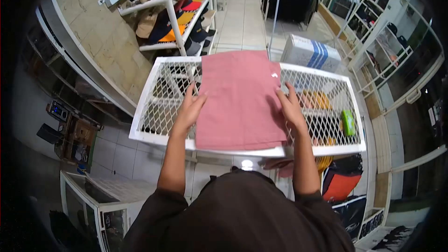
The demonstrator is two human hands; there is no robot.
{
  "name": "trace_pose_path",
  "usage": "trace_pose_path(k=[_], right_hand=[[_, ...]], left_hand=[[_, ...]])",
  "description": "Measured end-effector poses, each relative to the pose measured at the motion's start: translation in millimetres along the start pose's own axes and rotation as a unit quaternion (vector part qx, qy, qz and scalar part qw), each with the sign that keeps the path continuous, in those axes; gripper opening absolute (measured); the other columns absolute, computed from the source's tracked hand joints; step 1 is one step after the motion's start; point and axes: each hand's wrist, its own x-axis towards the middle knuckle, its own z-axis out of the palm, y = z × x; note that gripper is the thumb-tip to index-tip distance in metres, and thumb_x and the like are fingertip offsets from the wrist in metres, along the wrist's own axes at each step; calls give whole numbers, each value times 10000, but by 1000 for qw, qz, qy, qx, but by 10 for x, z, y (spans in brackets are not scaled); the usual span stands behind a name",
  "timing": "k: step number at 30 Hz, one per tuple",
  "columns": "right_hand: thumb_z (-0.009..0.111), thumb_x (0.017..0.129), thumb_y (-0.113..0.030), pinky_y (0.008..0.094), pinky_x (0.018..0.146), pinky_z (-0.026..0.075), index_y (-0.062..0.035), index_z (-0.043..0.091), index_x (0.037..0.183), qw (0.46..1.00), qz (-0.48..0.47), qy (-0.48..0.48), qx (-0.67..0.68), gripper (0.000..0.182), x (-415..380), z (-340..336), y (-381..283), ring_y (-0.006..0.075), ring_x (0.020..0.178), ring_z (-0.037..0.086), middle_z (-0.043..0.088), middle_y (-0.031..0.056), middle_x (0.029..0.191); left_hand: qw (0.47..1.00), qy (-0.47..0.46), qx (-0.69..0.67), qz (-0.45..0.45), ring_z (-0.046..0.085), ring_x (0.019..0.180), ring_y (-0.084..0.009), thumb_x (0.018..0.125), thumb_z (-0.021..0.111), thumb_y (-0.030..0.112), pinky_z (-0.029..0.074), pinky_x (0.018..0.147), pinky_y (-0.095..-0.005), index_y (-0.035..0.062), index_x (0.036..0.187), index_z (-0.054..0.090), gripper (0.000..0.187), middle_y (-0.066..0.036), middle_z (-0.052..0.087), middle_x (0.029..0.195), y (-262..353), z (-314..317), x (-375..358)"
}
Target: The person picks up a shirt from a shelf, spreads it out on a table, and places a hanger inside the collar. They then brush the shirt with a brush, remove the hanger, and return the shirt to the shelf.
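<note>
A pink folded garment (240,100) lies flat on a white table with a metal mesh top (165,107). It has a small white mark near its upper right edge, and its near edge reaches the table's front rim. At the garment's left edge is my left hand (189,110), thumb and forefinger apart, the thumb touching the cloth. My right hand (292,108) is at the opposite edge, with thumb and forefinger also spread. The other fingers of both hands are partly hidden.
A green packet (348,122) sits on the mesh at right. Behind the table stands a white box with blue stripes (310,53). Caps fill a white shelf (175,18) at the back left. Clothes hang on a rack (291,0) farther off. A glass case (95,200) is at lower left.
</note>
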Motion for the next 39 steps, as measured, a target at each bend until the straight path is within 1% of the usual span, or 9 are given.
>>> trace_pose_path(k=[2, 8, 10, 16, 18, 22, 26, 38, 39], right_hand=[[706, 930, -231, 339, 857, 539, 24, 318, 1527, 995, 74, -14, -69, 757, 13, 140, 87, 242, 902, 708, 712, 192, 1056], [726, 898, -158, 329, 875, 539, 27, 324, 1519, 987, -142, 24, 66, 762, -607, -38, -22, 256, 1044, 694, 699, 201, 1103], [720, 899, -149, 329, 891, 537, 29, 319, 1521, 989, -112, 26, 90, 761, -815, -186, -79, 251, 1053, 689, 694, 199, 1122], [650, 876, -81, 324, 952, 523, 59, 311, 1516, 996, -3, -2, 90, 737, -1031, 118, 347, 236, 1046, 678, 668, 194, 1186], [667, 861, -89, 328, 963, 520, 66, 340, 1494, 979, -199, 52, 15, 729, -1170, 69, 550, 234, 1076, 671, 623, 219, 1264], [685, 869, -112, 293, 826, 522, 71, 385, 1468, 998, -29, -4, 60, 695, -1585, -123, 486, 168, 944, 634, 612, 194, 1225], [758, 884, -191, 239, 693, 498, 45, 405, 1468, 998, -28, 14, 51, 721, -1639, 38, 500, 92, 720, 590, 623, 31, 822], [739, 814, -182, 355, 750, 526, -32, 489, 1390, 992, -16, 105, -64, 646, -1948, 54, 750, 217, 730, 640, 651, 91, 773], [735, 817, -168, 354, 728, 521, -27, 491, 1356, 990, -35, 127, -44, 607, -2005, 102, 798, 208, 713, 633, 659, 94, 780]], left_hand=[[962, -5, 273, 17, 660, 929, -158, 966, 638, 88, 524, 824, -302, 32, 1606, 200, 778, -136, 703, 1011, -205, 16, 162], [993, -84, 19, 75, 538, 749, -71, 897, 656, 12, 415, 637, -223, 72, 1618, 188, 861, -59, 663, 943, 258, -8, -518], [985, -161, 0, 58, 518, 740, -53, 890, 667, 14, 402, 641, -208, 84, 1621, 187, 878, -48, 657, 939, 393, -147, -809], [998, -36, 11, 45, 581, 779, -81, 944, 666, 96, 463, 665, -229, 48, 1620, 142, 857, -91, 678, 959, -282, -50, -785], [996, -67, -2, 51, 535, 757, -62, 926, 640, 21, 432, 676, -222, 75, 1616, 195, 822, -33, 642, 895, -164, -33, -1057], [996, -83, -23, 1, 513, 702, -55, 940, 640, 53, 399, 645, -203, 48, 1600, 219, 783, -38, 650, 902, -129, -71, -1306], [994, -27, 10, 107, 676, 880, -131, 952, 671, 68, 542, 776, -264, 32, 1582, 228, 770, -124, 716, 1038, -468, 3, -1250], [892, 68, 430, 117, 594, 1147, -413, 862, 760, 216, 475, 992, -507, 25, 1495, 406, 750, -226, 576, 1265, -303, 136, -1696], [847, 102, 463, 239, 587, 1117, -398, 852, 762, 226, 471, 984, -493, 33, 1445, 477, 686, -224, 575, 1229, -287, 209, -1673]])
